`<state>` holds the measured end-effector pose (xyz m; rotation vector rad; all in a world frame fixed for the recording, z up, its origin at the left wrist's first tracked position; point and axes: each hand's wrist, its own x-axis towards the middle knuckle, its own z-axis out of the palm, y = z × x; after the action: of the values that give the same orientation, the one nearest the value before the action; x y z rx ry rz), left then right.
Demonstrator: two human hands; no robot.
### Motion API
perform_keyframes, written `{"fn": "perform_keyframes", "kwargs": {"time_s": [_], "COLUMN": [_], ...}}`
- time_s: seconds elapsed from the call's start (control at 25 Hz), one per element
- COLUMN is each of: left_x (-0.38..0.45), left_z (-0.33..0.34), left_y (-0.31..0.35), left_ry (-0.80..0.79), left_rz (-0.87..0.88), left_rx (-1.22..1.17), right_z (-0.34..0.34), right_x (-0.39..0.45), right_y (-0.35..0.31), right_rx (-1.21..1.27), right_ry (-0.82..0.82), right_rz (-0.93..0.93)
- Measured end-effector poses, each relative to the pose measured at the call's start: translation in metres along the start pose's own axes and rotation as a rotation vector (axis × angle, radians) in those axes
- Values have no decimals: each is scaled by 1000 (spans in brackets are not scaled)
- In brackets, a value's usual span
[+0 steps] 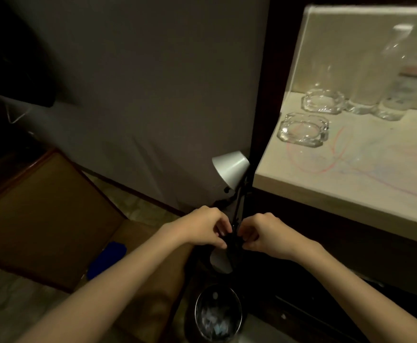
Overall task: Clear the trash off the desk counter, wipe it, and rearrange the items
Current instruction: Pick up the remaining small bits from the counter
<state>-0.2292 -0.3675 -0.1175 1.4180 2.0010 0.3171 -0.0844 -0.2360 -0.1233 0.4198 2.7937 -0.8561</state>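
Both hands [203, 227] [264, 235] around black bag [233, 243]

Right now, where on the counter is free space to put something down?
The counter is bare along its front part, between the front ashtray and the front edge, showing only faint coloured scribbles. The back is crowded: a second ashtray, a glass and a plastic bottle stand close together by the wall.

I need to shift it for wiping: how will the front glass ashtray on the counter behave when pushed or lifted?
The front glass ashtray looks thick-walled, so probably heavy for its size. Low and flat-based, it should slide rather than tip. Smooth glass may be slippery and could chip against the second ashtray behind.
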Motion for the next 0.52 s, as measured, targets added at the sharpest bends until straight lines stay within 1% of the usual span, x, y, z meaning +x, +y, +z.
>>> {"fn": "perform_keyframes", "kwargs": {"time_s": [0.16,0.28,0.52], "left_x": [-2,5,40], "left_z": [-33,-47,-56], "left_y": [47,84,163], "left_ry": [31,21,-1], "left_rz": [102,178,279], "left_rx": [46,69,150], "right_z": [-49,-77,-121], "right_x": [-36,-67,-122], "right_y": [-7,-3,29], "right_rx": [-20,-14,-55], "right_ry": [101,173,271], "right_rz": [8,28,104]}}
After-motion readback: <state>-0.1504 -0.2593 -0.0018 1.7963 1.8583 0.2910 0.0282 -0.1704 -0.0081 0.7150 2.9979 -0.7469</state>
